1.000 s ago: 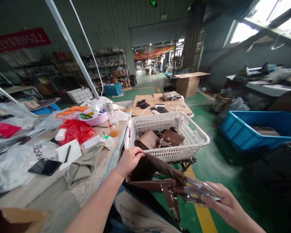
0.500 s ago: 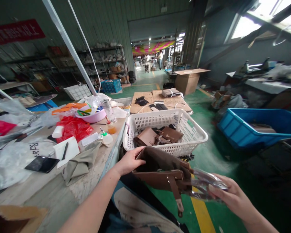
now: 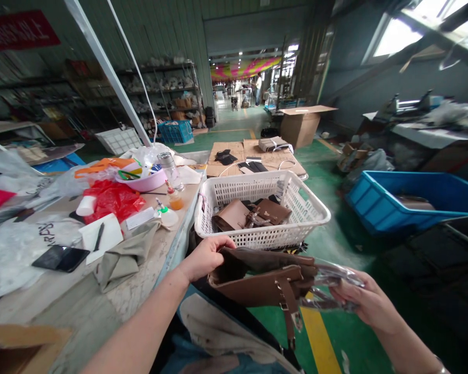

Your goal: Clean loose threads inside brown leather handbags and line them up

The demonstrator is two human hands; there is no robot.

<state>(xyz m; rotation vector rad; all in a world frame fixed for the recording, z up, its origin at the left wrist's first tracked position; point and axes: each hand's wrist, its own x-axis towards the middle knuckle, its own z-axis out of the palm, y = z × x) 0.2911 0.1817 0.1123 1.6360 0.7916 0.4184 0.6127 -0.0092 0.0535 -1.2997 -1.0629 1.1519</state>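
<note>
Held brown bag [image 3: 253,288] at lower centre of frame, mouth agape, near white basket [image 3: 263,239]. Pinched bag rim with left hand [image 3: 205,257]; grasped clear plastic [image 3: 329,272] at bag's other end in right hand [image 3: 368,298], lower right. Risked slippage there, from slick, loose film, with a drop to the floor [image 3: 265,316]. Risked scuffing against basket through closeness, and buckle scratches on bag from strap [image 3: 287,296] dangling free.

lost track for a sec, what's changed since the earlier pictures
The right hand moved right and slightly up, with the clear plastic and that end of the brown bag. Nothing was newly gripped or released; the left hand still holds the bag's edge. The white basket and phone stayed put.
</note>
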